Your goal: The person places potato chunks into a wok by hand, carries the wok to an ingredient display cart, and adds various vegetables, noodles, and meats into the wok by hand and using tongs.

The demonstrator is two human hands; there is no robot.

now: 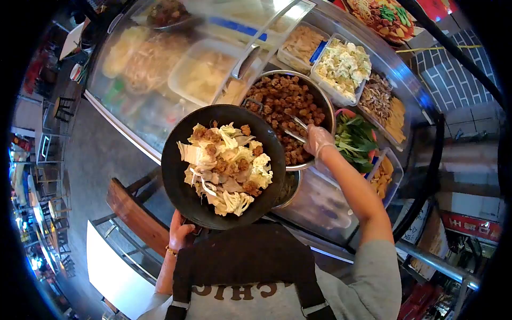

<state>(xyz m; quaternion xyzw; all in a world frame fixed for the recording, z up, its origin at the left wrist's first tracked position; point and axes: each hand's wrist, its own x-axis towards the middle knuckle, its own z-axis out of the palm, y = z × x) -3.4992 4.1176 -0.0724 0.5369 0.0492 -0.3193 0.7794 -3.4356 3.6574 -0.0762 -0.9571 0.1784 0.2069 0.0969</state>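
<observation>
The long display counter with see-through panes (136, 114) stretches across the far side, its hazy left half covering tubs of food and its right half crowded with uncovered containers. In front of it I have the wide, round, black pan (173, 160), close to me and left of centre, overlapping the near-left edge of the round, shiny metal bowl (326, 97). That bowl sits in the counter, heaped with small, rough, dark-brown chunks (285, 93). Far and to the right of the bowl is a rectangular clear plastic tub (337, 96) of pale cauliflower pieces (344, 64); nearer, to the right, lie long, dark-green leaves (356, 136). Inside my pan, pale cut vegetables (229, 205) make a loose pile, with several brown chunks on top. My bare left hand (182, 233) is closed at the pan's near-left edge, gripping its handle, which my fingers mostly hide. My right hand (321, 141), in a thin clear plastic glove, is closed around slim, silvery metal tongs (300, 123). Their two arms stand apart and point left into the bowl's chunks; I cannot tell whether the tips pinch anything
</observation>
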